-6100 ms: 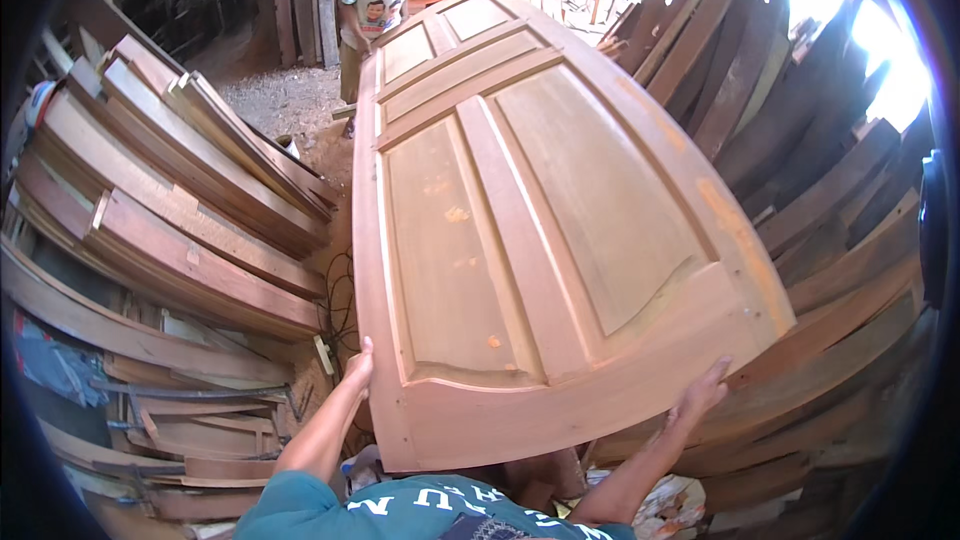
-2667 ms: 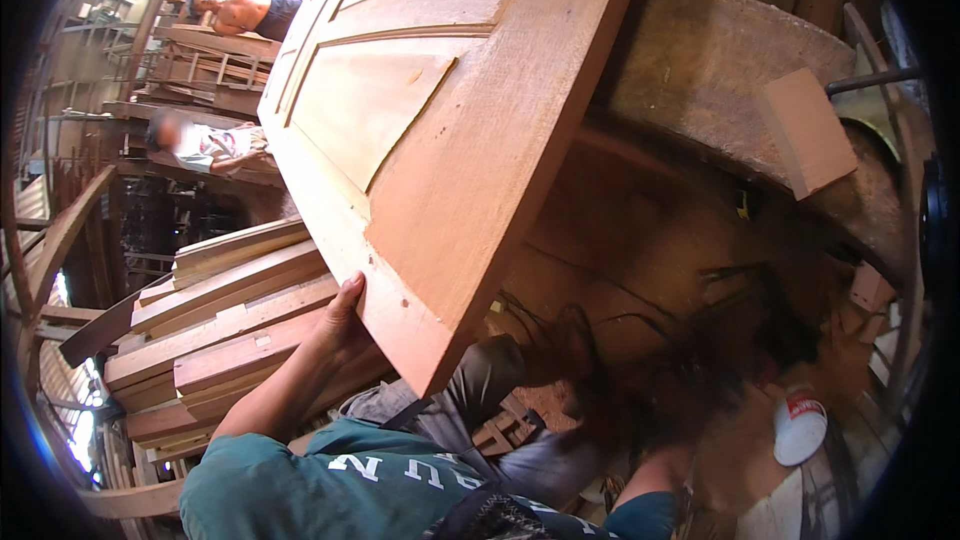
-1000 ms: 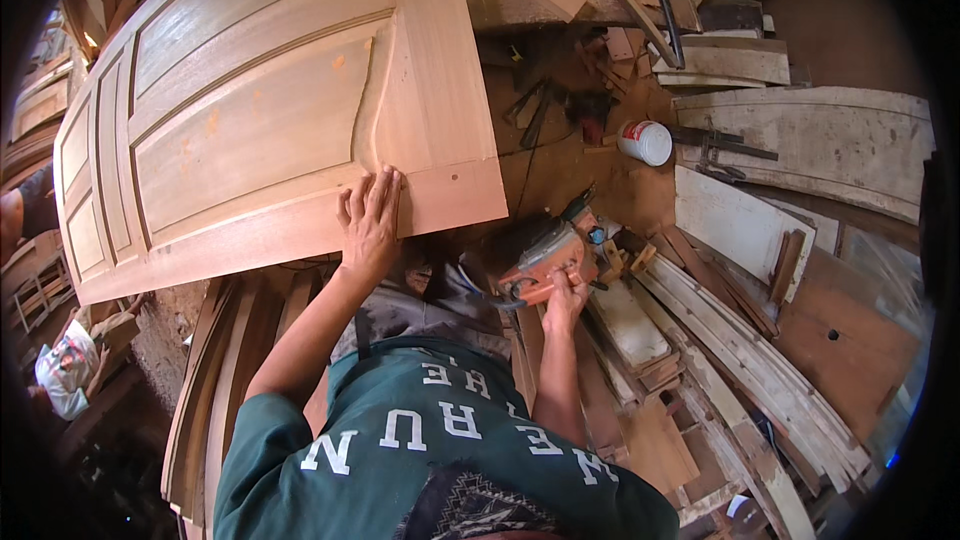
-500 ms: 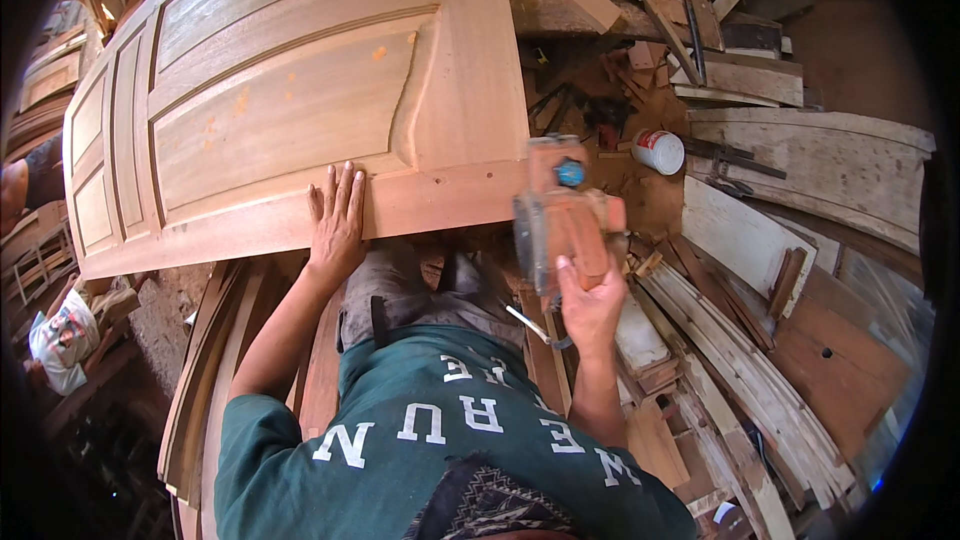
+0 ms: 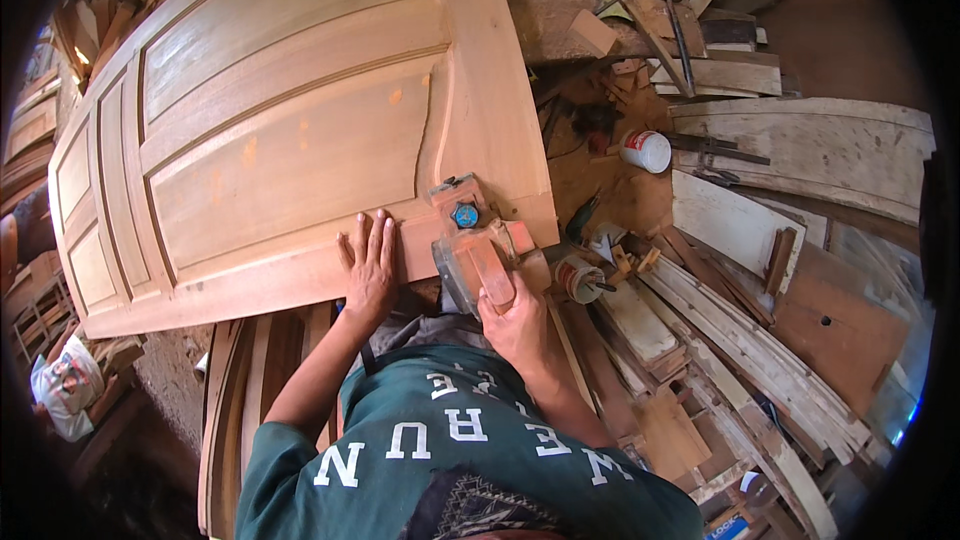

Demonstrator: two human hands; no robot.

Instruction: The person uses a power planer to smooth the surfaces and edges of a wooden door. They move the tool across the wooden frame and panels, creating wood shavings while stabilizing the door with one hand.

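Note:
A large panelled wooden door [image 5: 290, 180] lies before me, pale, with raised mouldings and a few orange patches. My left hand [image 5: 371, 265] rests flat on its near edge strip, fingers stretched out. In my right hand [image 5: 514, 318] is the handle of an orange electric planer [image 5: 487, 255] with a blue front knob. The planer sits over the near right corner of the door, just right of my left hand. Its underside is hidden, so I cannot tell how fully it touches the wood.
Stacked boards [image 5: 745, 350] lie on the right, with a white container [image 5: 646, 151] and an open tin [image 5: 579, 278] nearer the door. A hammer [image 5: 680, 40] lies at the far right on timber. More planks [image 5: 258, 370] lie below the door at left.
The planer, in my right hand, has moved left from beside the door's right edge to over its near corner. My left hand stays on the near edge. The view has shifted slightly.

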